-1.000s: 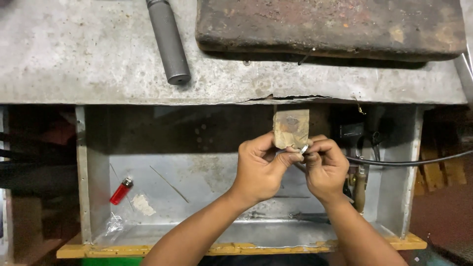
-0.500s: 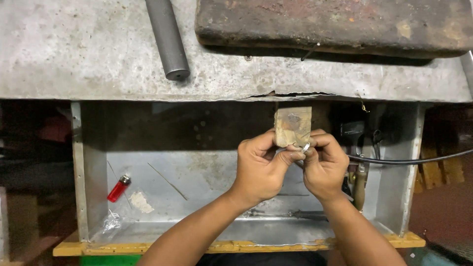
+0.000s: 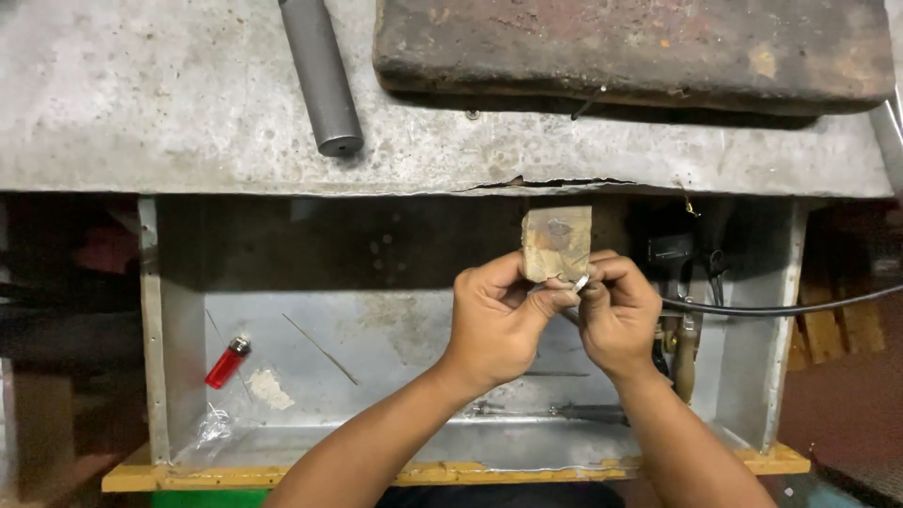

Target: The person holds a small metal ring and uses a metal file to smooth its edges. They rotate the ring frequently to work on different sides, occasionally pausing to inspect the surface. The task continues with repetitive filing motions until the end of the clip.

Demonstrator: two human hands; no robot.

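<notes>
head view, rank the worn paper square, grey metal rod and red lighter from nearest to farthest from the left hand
From the left hand:
1. Worn paper square, pinched at its fingertips, just above.
2. Grey metal rod, up on the benchtop, upper left.
3. Red lighter, far left on the drawer floor.

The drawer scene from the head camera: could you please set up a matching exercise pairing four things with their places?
Things:
1. red lighter
2. grey metal cylinder
3. small tan sheet
4. black cable

Places:
A. on the bench top, upper left
B. between the fingers of both hands
C. on the drawer floor, left side
D. running in from the right edge

Pairs: 1-C, 2-A, 3-B, 4-D
</notes>
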